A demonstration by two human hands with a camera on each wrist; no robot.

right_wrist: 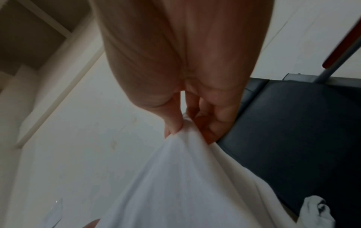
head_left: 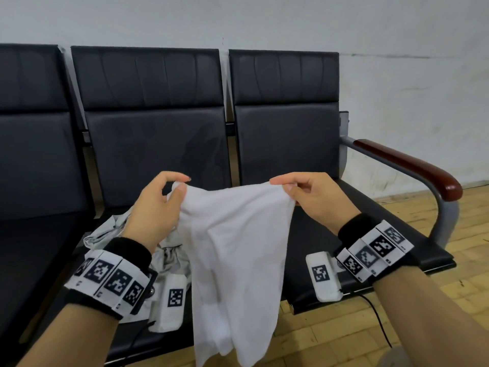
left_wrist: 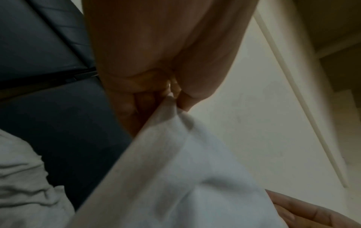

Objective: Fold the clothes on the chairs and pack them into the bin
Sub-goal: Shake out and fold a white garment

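Note:
A white garment (head_left: 232, 247) hangs in front of the black chairs, held up by its top edge. My left hand (head_left: 177, 185) pinches the left top corner between thumb and fingers. My right hand (head_left: 284, 185) pinches the right top corner. The cloth sags between them and drapes down past the seat's front edge. The left wrist view shows the white garment (left_wrist: 175, 177) pinched at my left hand (left_wrist: 171, 97). In the right wrist view my right hand (right_wrist: 185, 125) pinches the white garment (right_wrist: 175, 185). A crumpled light grey garment (head_left: 116, 234) lies on the middle seat behind my left wrist. No bin is in view.
A row of black padded chairs (head_left: 285, 144) stands against a white wall. A dark red armrest (head_left: 412, 165) on a grey metal frame closes the right end. A yellowish wood floor (head_left: 449, 260) lies to the right. A black cable (head_left: 381, 321) hangs below the right seat.

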